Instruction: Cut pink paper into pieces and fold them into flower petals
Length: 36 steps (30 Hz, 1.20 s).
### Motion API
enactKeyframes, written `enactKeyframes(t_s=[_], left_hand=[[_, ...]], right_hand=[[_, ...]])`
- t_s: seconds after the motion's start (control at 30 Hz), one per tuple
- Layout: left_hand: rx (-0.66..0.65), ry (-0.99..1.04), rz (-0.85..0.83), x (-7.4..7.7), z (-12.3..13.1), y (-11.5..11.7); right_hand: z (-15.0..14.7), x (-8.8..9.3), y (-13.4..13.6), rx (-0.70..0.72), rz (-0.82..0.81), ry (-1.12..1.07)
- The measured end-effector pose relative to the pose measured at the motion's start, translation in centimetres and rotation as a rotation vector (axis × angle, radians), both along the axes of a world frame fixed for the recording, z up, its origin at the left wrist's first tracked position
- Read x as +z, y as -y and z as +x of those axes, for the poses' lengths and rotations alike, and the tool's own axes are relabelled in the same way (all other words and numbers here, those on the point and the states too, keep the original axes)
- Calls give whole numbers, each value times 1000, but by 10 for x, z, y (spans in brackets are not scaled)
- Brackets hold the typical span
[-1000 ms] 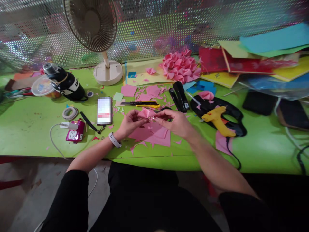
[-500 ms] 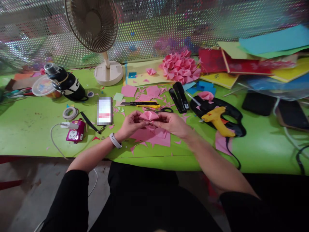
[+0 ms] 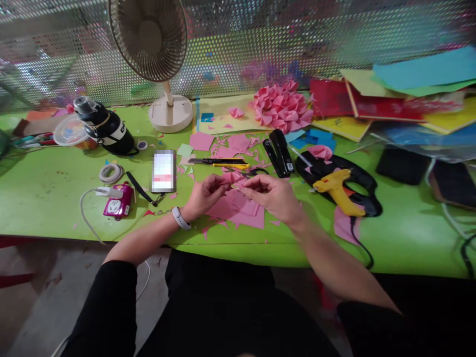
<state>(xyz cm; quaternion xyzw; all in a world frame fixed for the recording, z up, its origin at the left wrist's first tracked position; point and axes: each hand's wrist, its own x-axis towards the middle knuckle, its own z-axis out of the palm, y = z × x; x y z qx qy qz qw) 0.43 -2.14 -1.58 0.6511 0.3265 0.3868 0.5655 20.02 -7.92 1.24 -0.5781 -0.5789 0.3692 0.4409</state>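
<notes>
My left hand (image 3: 204, 196) and my right hand (image 3: 273, 195) meet over the green table (image 3: 48, 193), and both pinch a small folded pink paper piece (image 3: 232, 177) between fingertips. Under the hands lie flat pink paper sheets (image 3: 241, 210) with small pink scraps around them. Just beyond the hands lie scissors (image 3: 256, 171) and a yellow utility knife (image 3: 219, 161). A white watch is on my left wrist.
A black stapler (image 3: 278, 146) and a yellow glue gun (image 3: 337, 186) on a black stand lie right of the hands. A phone (image 3: 163, 170), tape roll (image 3: 110, 173), pink charger (image 3: 118, 201), black bottle (image 3: 106, 129), fan (image 3: 167, 99), pink paper flower cluster (image 3: 283, 105) and coloured paper stacks (image 3: 409, 94) fill the back.
Both hands shifted slightly while working the pink piece; the folded paper sits lower between the fingertips and looks smaller. The view drifted a little right.
</notes>
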Motion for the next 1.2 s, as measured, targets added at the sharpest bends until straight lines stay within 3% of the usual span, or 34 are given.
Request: enactKeyframes(t_s=[0.17, 0.53, 1.2], left_hand=[[24, -122, 241, -5, -2, 2], [41, -245, 463, -6, -4, 1], [-1, -157, 258, 1, -3, 1]], right_hand=[[-9, 5, 4, -89, 144, 123], [-10, 4, 2, -84, 211, 194], [-4, 2, -2, -43, 160, 168]])
